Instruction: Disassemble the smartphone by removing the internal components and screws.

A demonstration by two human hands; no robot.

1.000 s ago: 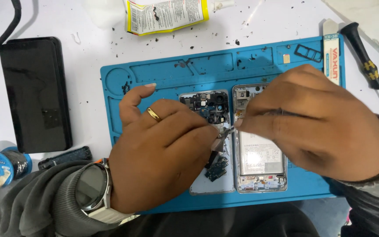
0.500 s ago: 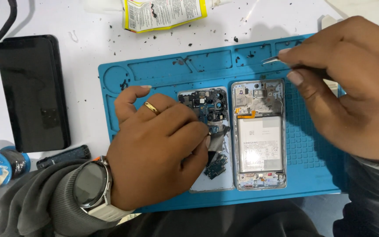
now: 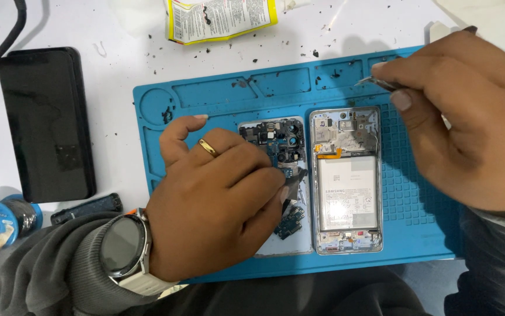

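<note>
While the blue mat (image 3: 217, 93) lies flat on the white table (image 3: 118, 58), both hands work over it. The left hand (image 3: 217, 205) rests on the left half of the mat, palm down, fingers curled loosely over the opened phone back (image 3: 276, 140) with its bare circuit board; the fingertips press down on the dark parts near the middle of that piece, so only its top end and a strip of its right edge show. A gold ring (image 3: 208, 147) sits on one finger, and a grey-faced watch (image 3: 122, 246) on a pale strap circles the wrist above a grey sleeve.

Just right of that piece, also on the mat, lies the phone frame (image 3: 346, 181), upright and uncovered, its pale battery filling the lower part and small metal parts crowding the top end. The two phone pieces lie side by side, nearly touching.

The right hand (image 3: 469, 117) hovers over the mat's upper right corner, above and to the right of the phone frame. Its thumb and forefinger are pinched tight on thin metal tweezers (image 3: 375, 82), whose tip points left over the mat's tray slots (whether the tip carries anything is too small to tell).

Left of the mat, on the table, a black phone (image 3: 45, 123) lies face up. Below it, near the mat's lower left corner, sit a small dark tool (image 3: 85, 208) and a blue spool (image 3: 1, 222). Beyond the mat's top edge lies a yellow-edged packet (image 3: 223, 17), with dark crumbs scattered around it.
</note>
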